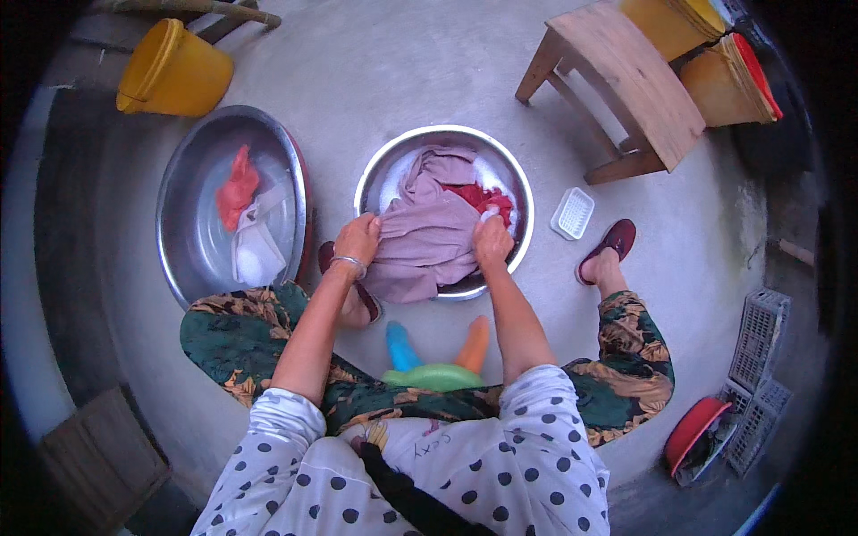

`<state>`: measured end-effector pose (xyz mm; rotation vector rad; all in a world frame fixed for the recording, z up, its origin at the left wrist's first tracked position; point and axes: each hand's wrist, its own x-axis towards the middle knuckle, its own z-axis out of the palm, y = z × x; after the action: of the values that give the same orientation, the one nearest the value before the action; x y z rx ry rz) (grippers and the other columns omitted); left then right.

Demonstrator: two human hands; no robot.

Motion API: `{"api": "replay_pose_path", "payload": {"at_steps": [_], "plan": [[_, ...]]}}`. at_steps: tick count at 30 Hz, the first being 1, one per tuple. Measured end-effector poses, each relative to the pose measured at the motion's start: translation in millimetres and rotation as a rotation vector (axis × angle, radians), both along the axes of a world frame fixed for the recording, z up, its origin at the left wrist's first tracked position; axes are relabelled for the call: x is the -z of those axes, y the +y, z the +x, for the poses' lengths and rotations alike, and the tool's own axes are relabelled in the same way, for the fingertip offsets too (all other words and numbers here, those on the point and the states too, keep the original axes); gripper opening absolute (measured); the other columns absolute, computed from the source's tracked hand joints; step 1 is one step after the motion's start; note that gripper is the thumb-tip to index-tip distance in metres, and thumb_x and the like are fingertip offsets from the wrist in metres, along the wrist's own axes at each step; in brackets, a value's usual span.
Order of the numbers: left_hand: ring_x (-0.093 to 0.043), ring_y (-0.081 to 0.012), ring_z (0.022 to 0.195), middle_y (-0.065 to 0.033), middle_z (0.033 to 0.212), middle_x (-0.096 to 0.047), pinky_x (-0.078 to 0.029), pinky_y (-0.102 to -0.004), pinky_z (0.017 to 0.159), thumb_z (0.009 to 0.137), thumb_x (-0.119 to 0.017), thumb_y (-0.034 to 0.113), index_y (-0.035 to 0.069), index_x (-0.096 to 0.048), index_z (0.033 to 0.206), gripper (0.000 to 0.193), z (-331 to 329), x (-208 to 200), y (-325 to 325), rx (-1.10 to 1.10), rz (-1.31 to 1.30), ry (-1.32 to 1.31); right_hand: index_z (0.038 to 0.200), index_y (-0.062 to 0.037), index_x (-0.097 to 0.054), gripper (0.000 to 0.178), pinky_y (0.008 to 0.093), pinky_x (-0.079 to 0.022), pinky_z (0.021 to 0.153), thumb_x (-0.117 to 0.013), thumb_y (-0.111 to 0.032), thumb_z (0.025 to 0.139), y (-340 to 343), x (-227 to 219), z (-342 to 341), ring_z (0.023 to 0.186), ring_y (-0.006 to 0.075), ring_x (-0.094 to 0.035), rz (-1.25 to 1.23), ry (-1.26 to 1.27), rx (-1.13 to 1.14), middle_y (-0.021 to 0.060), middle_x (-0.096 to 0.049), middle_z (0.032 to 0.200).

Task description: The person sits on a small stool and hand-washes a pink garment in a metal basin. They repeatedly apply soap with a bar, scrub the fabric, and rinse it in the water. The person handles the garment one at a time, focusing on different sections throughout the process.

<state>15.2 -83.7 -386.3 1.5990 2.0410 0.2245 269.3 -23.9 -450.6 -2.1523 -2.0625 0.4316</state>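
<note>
A mauve garment [424,234] is stretched between my hands over a round metal basin [369,183], its lower part draping over the near rim. My left hand [358,239], with a bracelet at the wrist, is closed on the garment's left edge. On the other side my right hand [492,244] is closed at its right edge. Something small and white [489,213] shows at the right hand's fingers; I cannot tell what it is. Red cloth [487,198] lies in the basin beside the garment, partly covered by it.
A larger metal basin [192,234] at left holds a coral-red item [239,189] and white cloth [256,246]. Right of the middle basin lies a white plastic basket [573,214]. A wooden stool [630,85] and yellow buckets [183,71] stand farther off. Grey crates [760,335] stand at right.
</note>
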Motion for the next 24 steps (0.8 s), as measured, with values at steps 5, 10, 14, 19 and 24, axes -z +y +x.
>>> {"api": "replay_pose_path", "payload": {"at_steps": [5,10,14,19,24], "plan": [[-0.051,-0.0329,0.095,-0.0147,0.100,-0.057,-0.042,-0.0425,0.078,0.074,-0.053,0.011,0.008,-0.057,0.098,0.025,24.8,-14.9,23.1,0.127,-0.030,0.247,0.091,0.0014,-0.054,0.030,0.0282,-0.040,0.031,-0.065,-0.018,0.071,17.1,-32.8,13.9,0.048,0.0220,-0.056,-0.587,1.129,0.681,0.0143,-0.057,0.069],[-0.050,-0.0309,0.100,-0.0149,0.108,-0.054,-0.041,-0.0394,0.085,0.066,-0.061,0.009,0.010,-0.054,0.109,0.043,48.9,-13.7,41.2,0.191,0.071,-0.063,0.083,0.0008,-0.054,0.026,0.0225,-0.036,0.027,-0.064,-0.021,0.073,7.9,-9.5,0.0,0.039,0.0170,-0.052,-0.891,1.255,0.895,0.0086,-0.054,0.059],[-0.055,-0.0246,0.085,-0.0116,0.097,-0.056,-0.043,-0.0347,0.077,0.074,-0.059,0.011,0.008,-0.050,0.112,0.039,59.0,16.6,49.8,0.110,0.060,-0.122,0.090,0.0003,-0.050,0.031,0.0224,-0.035,0.026,-0.064,-0.022,0.074,2.2,-18.9,-5.5,0.038,0.0163,-0.051,-0.747,1.299,0.750,0.0090,-0.055,0.060],[-0.048,-0.0308,0.106,-0.0154,0.112,-0.052,-0.040,-0.0374,0.088,0.070,-0.064,0.022,0.008,-0.053,0.110,0.044,75.8,21.3,74.3,0.116,-0.270,-0.017,0.102,-0.0014,-0.043,0.037,0.0225,-0.034,0.026,-0.062,-0.020,0.076,5.0,-59.6,2.1,0.038,0.0146,-0.049,-0.689,1.584,0.480,0.0124,-0.058,0.069],[-0.057,-0.0296,0.091,-0.0163,0.103,-0.056,-0.044,-0.0363,0.081,0.064,-0.065,0.014,0.006,-0.048,0.113,0.052,72.8,9.6,101.2,0.171,-0.364,-0.191,0.109,-0.0074,-0.037,0.035,0.0191,-0.036,0.028,-0.055,-0.021,0.082,19.1,-79.0,15.9,0.039,0.0118,-0.048,-0.663,1.723,0.295,0.0126,-0.058,0.076]]}}
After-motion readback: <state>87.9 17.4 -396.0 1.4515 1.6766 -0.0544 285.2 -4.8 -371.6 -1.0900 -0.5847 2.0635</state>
